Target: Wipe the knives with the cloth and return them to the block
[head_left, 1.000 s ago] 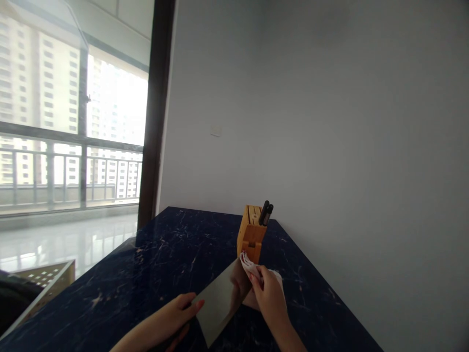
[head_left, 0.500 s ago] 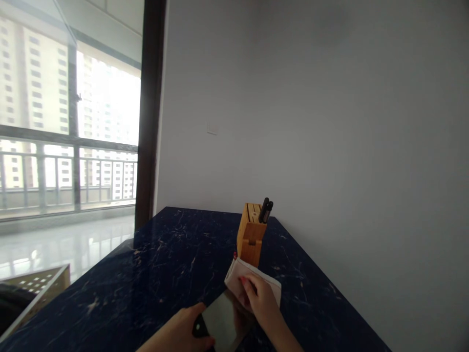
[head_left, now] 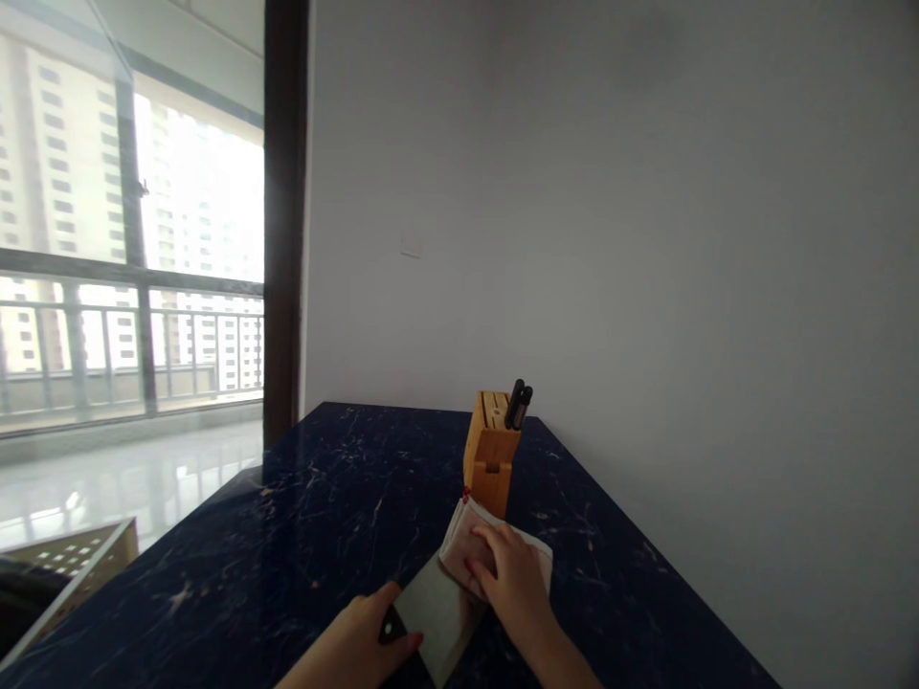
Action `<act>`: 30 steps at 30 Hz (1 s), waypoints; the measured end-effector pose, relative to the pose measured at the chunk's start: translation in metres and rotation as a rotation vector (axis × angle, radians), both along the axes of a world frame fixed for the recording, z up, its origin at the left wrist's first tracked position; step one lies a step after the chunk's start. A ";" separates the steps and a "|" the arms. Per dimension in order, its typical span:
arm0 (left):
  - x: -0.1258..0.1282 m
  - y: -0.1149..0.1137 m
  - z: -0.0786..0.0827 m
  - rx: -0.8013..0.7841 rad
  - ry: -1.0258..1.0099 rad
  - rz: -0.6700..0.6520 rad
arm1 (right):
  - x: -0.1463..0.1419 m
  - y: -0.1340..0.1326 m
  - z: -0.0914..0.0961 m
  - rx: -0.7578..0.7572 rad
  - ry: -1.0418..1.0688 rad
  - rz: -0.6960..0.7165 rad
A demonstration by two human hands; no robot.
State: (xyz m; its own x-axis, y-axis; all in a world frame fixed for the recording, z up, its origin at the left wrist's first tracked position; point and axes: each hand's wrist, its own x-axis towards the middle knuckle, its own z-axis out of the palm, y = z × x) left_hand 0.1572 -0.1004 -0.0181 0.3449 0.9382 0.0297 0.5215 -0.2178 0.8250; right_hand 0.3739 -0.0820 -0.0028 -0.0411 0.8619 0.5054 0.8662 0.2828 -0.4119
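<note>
My left hand (head_left: 351,643) is closed around the dark handle of a broad steel cleaver (head_left: 437,612) at the bottom of the view. The blade's far end is hidden under a folded white cloth (head_left: 463,547). My right hand (head_left: 511,577) presses down on that cloth, holding it over the blade. Just beyond the cloth stands a wooden knife block (head_left: 489,455), and two black knife handles (head_left: 518,405) rise from its top. The cloth's far corner is close to the block's base.
The dark blue marble countertop (head_left: 308,517) ends at a grey wall on the right. On the left, a floor-to-ceiling window with a railing looks out on tall buildings. A perforated beige box (head_left: 78,565) stands below the counter's left edge.
The cleaver has swung lower and nearer, with less blade showing. The cloth has opened wider and now lies over the blade, under my right hand. The view has turned slightly.
</note>
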 end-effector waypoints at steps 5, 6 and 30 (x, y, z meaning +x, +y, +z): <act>-0.001 0.002 -0.002 0.043 0.050 -0.030 | -0.017 -0.010 0.001 0.045 -0.039 0.078; -0.002 0.002 -0.002 0.046 0.050 -0.034 | -0.019 -0.011 0.000 0.049 -0.050 0.085; -0.010 0.023 0.034 0.342 0.441 0.030 | 0.005 -0.004 0.006 0.077 -0.059 -0.054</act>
State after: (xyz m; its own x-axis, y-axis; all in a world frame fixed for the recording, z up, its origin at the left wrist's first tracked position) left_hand 0.1471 -0.0769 0.0155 0.3666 0.9102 0.1928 0.8116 -0.4142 0.4119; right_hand 0.3788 -0.0864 0.0028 -0.0278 0.8223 0.5684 0.9032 0.2643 -0.3383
